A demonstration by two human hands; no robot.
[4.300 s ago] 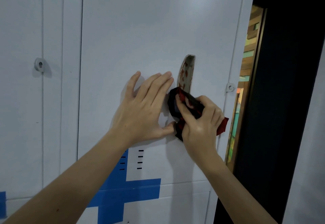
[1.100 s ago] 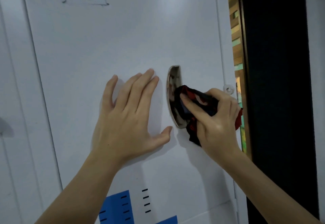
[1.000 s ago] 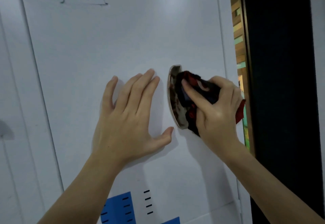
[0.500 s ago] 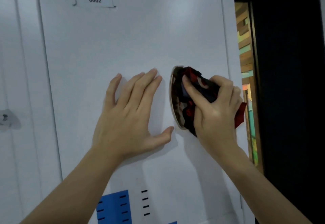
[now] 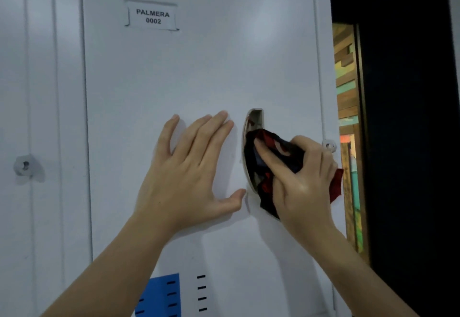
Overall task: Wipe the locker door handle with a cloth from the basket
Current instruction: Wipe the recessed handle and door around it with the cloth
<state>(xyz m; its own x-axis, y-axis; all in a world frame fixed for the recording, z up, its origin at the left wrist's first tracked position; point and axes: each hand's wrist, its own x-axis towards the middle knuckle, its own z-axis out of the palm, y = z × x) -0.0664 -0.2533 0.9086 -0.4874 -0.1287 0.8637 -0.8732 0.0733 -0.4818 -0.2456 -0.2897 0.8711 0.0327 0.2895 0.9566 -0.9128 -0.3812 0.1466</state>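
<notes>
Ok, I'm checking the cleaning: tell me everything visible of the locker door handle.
The handle is a shiny, metal-looking recessed pull, crescent-shaped, set upright in the white door near its right edge. Only its top and curved left rim show; a red-and-black cloth, gripped by the right hand, is pressed into the rest. The left hand lies flat on the door beside it.

Lower half of handle [image 5: 253,120] hidden behind cloth [image 5: 278,147] and right hand [image 5: 303,182]. Much of cloth buried inside the grip. Blue patch [image 5: 161,294] cut off at bottom edge. Dark area [image 5: 408,142] beside locker unreadable.
</notes>
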